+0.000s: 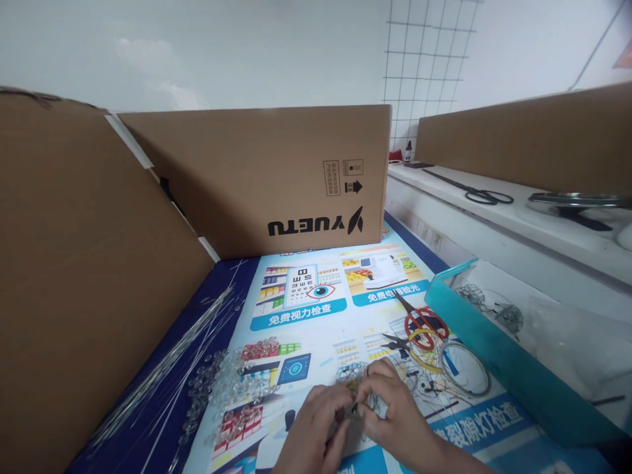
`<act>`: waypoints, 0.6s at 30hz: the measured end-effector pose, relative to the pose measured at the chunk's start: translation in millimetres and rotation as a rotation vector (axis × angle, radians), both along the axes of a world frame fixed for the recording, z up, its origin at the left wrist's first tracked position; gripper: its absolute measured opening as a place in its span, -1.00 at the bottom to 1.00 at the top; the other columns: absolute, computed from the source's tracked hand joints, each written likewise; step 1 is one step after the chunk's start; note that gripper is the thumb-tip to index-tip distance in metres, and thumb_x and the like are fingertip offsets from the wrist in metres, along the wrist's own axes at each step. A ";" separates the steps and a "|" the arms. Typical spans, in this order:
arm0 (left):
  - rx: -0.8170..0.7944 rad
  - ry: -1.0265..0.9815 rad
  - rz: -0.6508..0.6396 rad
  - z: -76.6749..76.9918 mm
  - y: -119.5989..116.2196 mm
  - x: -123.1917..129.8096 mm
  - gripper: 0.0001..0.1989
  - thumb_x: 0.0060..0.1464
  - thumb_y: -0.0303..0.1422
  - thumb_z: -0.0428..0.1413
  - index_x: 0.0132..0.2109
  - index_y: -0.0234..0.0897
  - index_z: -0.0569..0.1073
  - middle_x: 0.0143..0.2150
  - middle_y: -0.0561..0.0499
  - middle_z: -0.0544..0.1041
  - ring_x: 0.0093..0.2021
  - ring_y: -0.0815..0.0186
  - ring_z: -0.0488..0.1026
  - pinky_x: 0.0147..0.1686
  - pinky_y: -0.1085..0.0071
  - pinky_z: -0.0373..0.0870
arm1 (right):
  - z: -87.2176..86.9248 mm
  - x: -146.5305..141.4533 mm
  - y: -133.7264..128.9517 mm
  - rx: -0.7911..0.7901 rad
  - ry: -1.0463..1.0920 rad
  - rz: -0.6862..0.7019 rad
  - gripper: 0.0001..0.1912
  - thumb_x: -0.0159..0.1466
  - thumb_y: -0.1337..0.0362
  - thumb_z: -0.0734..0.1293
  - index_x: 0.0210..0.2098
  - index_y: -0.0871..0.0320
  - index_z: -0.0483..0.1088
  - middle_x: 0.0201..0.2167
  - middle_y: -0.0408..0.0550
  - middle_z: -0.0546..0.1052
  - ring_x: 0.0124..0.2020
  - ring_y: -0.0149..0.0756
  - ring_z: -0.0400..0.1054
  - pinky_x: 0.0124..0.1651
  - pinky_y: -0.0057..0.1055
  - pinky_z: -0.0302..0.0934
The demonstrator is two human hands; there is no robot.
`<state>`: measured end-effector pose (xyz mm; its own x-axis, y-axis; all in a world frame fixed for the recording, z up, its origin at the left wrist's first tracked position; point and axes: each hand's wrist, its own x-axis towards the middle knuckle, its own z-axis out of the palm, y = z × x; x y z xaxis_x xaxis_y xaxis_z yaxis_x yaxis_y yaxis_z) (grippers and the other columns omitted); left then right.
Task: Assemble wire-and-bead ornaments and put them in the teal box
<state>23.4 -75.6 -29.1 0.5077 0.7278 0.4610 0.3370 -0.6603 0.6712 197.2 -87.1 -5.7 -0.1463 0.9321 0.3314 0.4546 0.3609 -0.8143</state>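
Note:
Near the bottom centre, my left hand [318, 424] and my right hand [390, 408] meet with fingertips pinched together. Between them is a small tangle of thin wire [371, 395], partly covered by the fingers. My left hand is closed on its lower left side; my right thumb and forefinger pinch at its middle. A pile of clear beads [232, 382] lies left of my hands. To the right are red-handled scissors [424, 329], yellow-handled pliers [419, 352] and a round coil of wire [465, 368], with loose wires around them.
Long thin wires [168, 362] lie on the blue cloth at left. Cardboard panels [257, 178] stand behind and at the left. A teal-edged box [503, 355] with wire bundles and plastic bags sits at right. Black scissors [486, 196] rest on the white ledge.

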 end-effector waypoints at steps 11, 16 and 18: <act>-0.098 0.286 0.066 18.1 1.5 3.3 -0.75 -0.01 -0.60 -0.02 -0.27 -0.21 0.45 -0.25 -0.05 0.38 -0.25 0.21 0.31 -0.29 0.31 0.30 | 4.1 0.8 -2.6 -0.002 0.029 0.037 -0.75 -0.06 0.60 0.20 -0.48 0.12 0.27 -0.35 -0.14 0.31 -0.20 -0.27 0.24 -0.15 -0.35 0.13; -0.140 0.293 0.071 21.9 -1.8 4.4 -0.85 0.00 -0.59 0.02 -0.38 -0.26 0.40 -0.30 -0.02 0.36 -0.29 0.27 0.32 -0.32 0.37 0.29 | 8.9 4.2 -5.2 0.186 -0.082 -0.044 -0.75 -0.04 0.58 0.18 -0.45 0.12 0.26 -0.32 -0.11 0.31 -0.21 -0.23 0.23 -0.13 -0.25 0.09; -0.219 0.226 0.005 28.0 -1.4 3.3 -0.83 -0.02 -0.62 0.01 -0.42 -0.28 0.37 -0.32 0.01 0.33 -0.31 0.32 0.34 -0.34 0.44 0.29 | 10.7 5.8 -6.7 0.200 -0.083 -0.044 -0.76 -0.02 0.57 0.18 -0.44 0.12 0.25 -0.35 -0.12 0.31 -0.24 -0.25 0.24 -0.15 -0.27 0.11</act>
